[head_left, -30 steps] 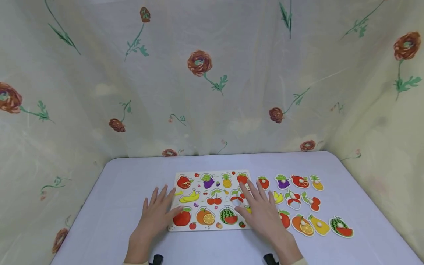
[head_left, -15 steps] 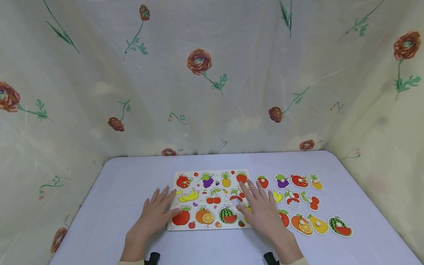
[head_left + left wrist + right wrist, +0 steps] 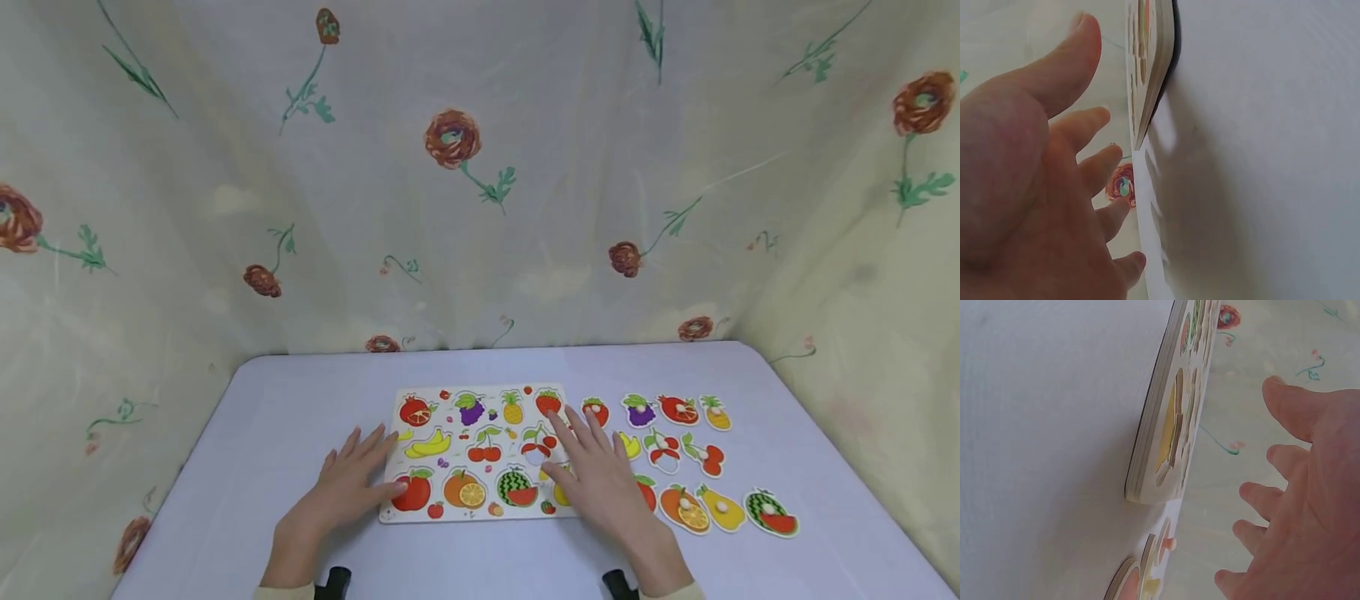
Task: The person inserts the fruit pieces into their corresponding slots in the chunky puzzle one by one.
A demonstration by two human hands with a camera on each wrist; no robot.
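A white wooden fruit puzzle board lies on the table, its recesses printed with fruit. By its left edge, my left hand is held with fingers spread and nothing in them; the left wrist view shows this hand apart from the board's corner. My right hand hovers over the right edge, fingers spread, also holding nothing. It partly hides the banana piece and apple piece. In the right wrist view the board's thick edge stands apart from the fingers.
Knobbed fruit pieces lie loose right of the board, among them a strawberry, grapes, a pineapple, an orange, a pear and a watermelon. A flowered curtain hangs behind the white table.
My left hand has drifted slightly left, its thumb drawing back from the apple recess. My right hand has shifted a little to the right. Board and pieces stay put.
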